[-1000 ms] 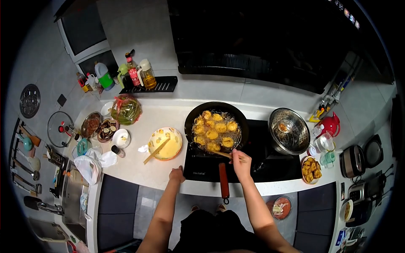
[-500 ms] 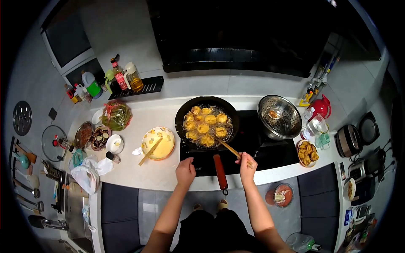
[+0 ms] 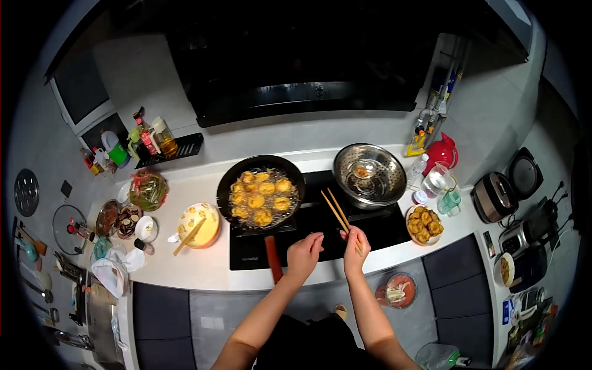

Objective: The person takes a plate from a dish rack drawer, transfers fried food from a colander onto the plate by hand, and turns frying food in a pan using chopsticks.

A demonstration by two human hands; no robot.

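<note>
Wooden chopsticks (image 3: 336,213) are held in my right hand (image 3: 356,250), tips pointing up and left over the black hob (image 3: 320,227). My left hand (image 3: 303,255) is beside it, near the hob's front edge, fingers bent together; whether anything is in them is too small to tell. Several golden pieces fry in bubbling oil in the black wok (image 3: 220,196), whose red-brown handle (image 3: 273,259) points toward me. A steel colander (image 3: 394,179) sits in a bowl at the hob's right. Further right stands a bowl of fried pieces (image 3: 425,224).
Left of the wok is a patterned batter bowl (image 3: 216,229) with a wooden utensil (image 3: 191,236) in it. Bottles (image 3: 165,137) stand on a wall shelf. A red kettle (image 3: 443,153), a rice cooker (image 3: 494,197) and glass jugs are at the right.
The view has turned right, so the wok appears further left. My right hand has lifted the chopsticks away from the wok, and my left hand has come off the counter edge toward my right.
</note>
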